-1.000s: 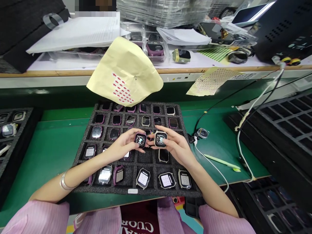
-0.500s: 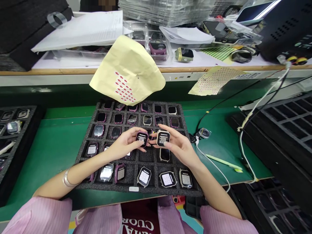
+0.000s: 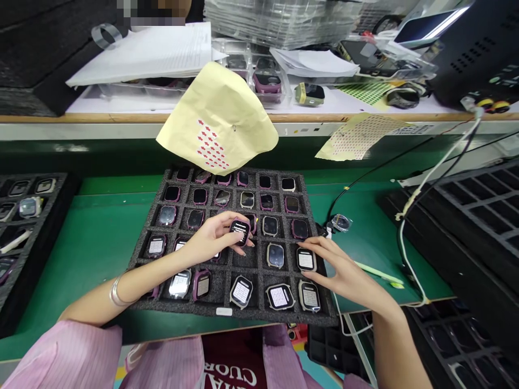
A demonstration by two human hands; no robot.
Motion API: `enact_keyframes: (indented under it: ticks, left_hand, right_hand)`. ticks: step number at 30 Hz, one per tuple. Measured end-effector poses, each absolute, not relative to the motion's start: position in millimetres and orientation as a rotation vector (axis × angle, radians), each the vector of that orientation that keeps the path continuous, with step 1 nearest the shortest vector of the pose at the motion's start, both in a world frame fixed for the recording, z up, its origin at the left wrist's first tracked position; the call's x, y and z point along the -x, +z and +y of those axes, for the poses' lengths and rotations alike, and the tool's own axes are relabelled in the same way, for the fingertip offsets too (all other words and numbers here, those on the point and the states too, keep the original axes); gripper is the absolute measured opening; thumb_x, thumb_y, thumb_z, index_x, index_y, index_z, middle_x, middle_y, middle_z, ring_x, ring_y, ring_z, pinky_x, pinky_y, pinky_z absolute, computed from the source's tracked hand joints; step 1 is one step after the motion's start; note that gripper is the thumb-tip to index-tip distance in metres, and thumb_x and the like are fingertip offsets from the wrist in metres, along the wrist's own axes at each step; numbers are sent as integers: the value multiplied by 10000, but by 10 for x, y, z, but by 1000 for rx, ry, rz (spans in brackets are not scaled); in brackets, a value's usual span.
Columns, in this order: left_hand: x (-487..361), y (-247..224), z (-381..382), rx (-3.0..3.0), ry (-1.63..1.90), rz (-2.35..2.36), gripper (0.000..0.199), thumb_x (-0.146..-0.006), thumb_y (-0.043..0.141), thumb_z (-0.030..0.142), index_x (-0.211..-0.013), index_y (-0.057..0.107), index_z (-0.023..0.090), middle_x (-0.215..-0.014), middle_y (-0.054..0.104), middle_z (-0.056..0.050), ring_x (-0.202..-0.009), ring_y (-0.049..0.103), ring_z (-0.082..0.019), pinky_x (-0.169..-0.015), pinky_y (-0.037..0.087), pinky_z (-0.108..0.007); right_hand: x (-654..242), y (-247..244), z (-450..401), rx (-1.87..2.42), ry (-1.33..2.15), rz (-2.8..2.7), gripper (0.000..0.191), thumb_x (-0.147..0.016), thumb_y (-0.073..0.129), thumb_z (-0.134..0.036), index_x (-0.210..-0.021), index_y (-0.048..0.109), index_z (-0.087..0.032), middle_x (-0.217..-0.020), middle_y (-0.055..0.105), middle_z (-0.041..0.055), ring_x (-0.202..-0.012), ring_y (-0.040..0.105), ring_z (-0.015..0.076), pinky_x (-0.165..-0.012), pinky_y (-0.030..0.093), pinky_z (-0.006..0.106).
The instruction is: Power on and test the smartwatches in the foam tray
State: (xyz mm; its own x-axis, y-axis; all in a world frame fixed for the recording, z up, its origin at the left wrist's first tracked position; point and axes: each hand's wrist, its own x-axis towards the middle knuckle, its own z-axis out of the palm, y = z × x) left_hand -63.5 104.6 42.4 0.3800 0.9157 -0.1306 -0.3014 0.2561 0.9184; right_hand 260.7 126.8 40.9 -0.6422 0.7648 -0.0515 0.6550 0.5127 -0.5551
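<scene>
As a purple watch is being gripped in the left hand, a pale watch is seemingly being seated at the right hand, grip unclear, gentleness being needed.

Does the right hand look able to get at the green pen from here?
Probably yes: the right hand is close beside the green pen, and nothing seems to cover it. Its fingers are at a pale-rimmed watch, though, so they would likely leave that first.

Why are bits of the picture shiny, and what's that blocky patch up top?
Head view: light glares off the clear plastic stack and a tilted screen; the top patch is pixelated, hiding what's there; writing on the watch in the left hand is too small to read.
</scene>
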Motion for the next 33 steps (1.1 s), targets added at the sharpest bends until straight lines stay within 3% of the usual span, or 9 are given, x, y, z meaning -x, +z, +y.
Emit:
enact_keyframes:
  ticks: [3,7,13,17,22,26,33]
  left_hand:
    - [627,408,1033,-998,941,775,372,-806,672,207,-1143,517,178,-996,592,-67,-928,682,-236,-717,605,-345]
    - [597,295,981,-1204,848,846,591,-767,664,131,-1281,394,247,-1111,563,-74,-965,664,-220,-801,578,-371]
    - [419,69,843,-2008,622,1052,446,-844,570,197,-1267,431,164,-1186,549,-149,-1113,566,-281,-939,503,-447]
    - [378,185,826,-2390,383,1271,351,-890,521,253,-1187,516,67,-1139,568,-215,-1071,540,-354,-871,480,-506]
    - [971,474,1007,-2448,244,1882,336,-964,386,349,-1025,612,107,-1009,603,-199,-921,557,-343,-755,436,-465]
    - [1641,380,1070,-2237,-2,2375,346,-960,353,332,-923,599,91,-888,613,-221,-884,563,-383,-739,413,-468]
    - [1951,3,919,-2181,254,2203,341,-936,439,403,-1080,502,100,-931,645,-183,-916,594,-347,-780,464,-415]
  right_hand:
    - [-2538,421,1220,1197,658,-2589,417,-888,626,-415,-1265,587,-241,-1234,583,115,-1131,545,302,-947,469,467]
    - [-2195,389,1136,1139,471,-2664,249,-975,485,-312,-1097,670,-198,-1078,644,123,-991,572,294,-870,486,470]
    - [-1759,218,992,1444,35,-2655,267,-966,488,-307,-873,655,-121,-906,559,173,-829,549,318,-699,518,456]
    - [-1760,178,961,1407,187,-2562,261,-957,509,-378,-903,594,-137,-934,549,158,-871,561,317,-737,517,454]
    - [-1867,124,958,1372,618,-2372,222,-926,562,-374,-1063,517,-206,-858,608,59,-775,599,252,-701,514,384]
    - [-1908,98,1029,1313,807,-2342,305,-906,586,-339,-1170,503,-210,-830,606,35,-700,583,215,-657,488,338]
    - [-1852,260,1148,1163,1018,-2528,39,-917,567,-230,-936,539,-210,-734,513,-16,-662,515,170,-619,398,277]
